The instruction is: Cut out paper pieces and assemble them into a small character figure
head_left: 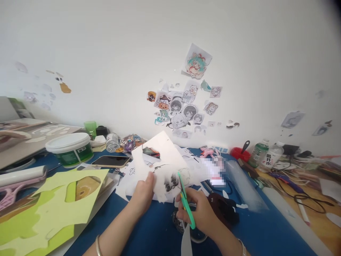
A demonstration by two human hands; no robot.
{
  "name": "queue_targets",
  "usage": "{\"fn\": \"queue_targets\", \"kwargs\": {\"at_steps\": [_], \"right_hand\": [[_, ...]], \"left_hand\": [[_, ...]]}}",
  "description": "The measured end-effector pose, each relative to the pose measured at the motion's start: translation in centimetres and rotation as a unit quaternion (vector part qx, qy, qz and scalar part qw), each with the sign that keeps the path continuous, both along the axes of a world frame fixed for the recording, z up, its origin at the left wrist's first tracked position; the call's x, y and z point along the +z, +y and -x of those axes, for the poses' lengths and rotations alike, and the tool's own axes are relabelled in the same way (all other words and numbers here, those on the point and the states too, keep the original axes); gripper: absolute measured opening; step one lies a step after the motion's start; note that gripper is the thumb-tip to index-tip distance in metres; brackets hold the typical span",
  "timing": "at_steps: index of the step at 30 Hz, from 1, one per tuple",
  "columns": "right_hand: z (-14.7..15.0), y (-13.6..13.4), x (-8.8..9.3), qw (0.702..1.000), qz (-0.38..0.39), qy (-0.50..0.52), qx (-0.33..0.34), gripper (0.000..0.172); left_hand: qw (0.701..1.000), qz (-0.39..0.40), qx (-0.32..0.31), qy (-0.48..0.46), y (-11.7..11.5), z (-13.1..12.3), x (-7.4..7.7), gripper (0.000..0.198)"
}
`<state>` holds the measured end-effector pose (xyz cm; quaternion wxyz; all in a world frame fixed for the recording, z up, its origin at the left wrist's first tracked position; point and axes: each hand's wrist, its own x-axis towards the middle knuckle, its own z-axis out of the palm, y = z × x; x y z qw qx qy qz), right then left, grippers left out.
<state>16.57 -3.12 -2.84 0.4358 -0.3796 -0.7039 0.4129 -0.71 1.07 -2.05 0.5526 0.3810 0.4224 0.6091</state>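
Note:
My left hand (144, 193) grips the lower left edge of a sheet of white paper (162, 149) between thumb and fingers. The sheet has a hole cut near its top and a dark cartoon drawing low down. Green-handled scissors (189, 209) are in my right hand (198, 209), with fingers wrapped round the handles. Their blades point up and lie at the sheet's drawing. A narrow white paper strip (187, 241) hangs below the scissors. Part of the blades cannot be made out against the paper.
Yellow-green cut sheets (66, 213) lie at the left, near a white-lidded tub (70, 149) and a phone (111, 161). Behind the paper is the wall with stuck-on cutouts (190, 112). At the right stand bottles (271, 156), a red bowl (239, 155) and a black cable (310, 199).

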Motion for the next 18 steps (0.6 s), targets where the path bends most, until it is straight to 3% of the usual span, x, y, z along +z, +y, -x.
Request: {"fn": "queue_targets", "kwargs": {"at_steps": [3,9,18], "right_hand": [[0.1,0.0,-0.2,1.0,0.011,0.011,0.012,0.024],[0.1,0.2,-0.3,0.999,0.022,0.014,0.018,0.028],[0.3,0.0,-0.1,0.999,0.024,0.027,0.021,0.048]], "left_hand": [[0.998,0.027,0.051,-0.02,-0.3,-0.3,0.1,0.046],[0.996,0.009,0.088,-0.03,-1.2,-1.1,1.6,0.045],[0.985,-0.004,0.121,0.123,-2.2,-1.6,3.3,0.027]]}}
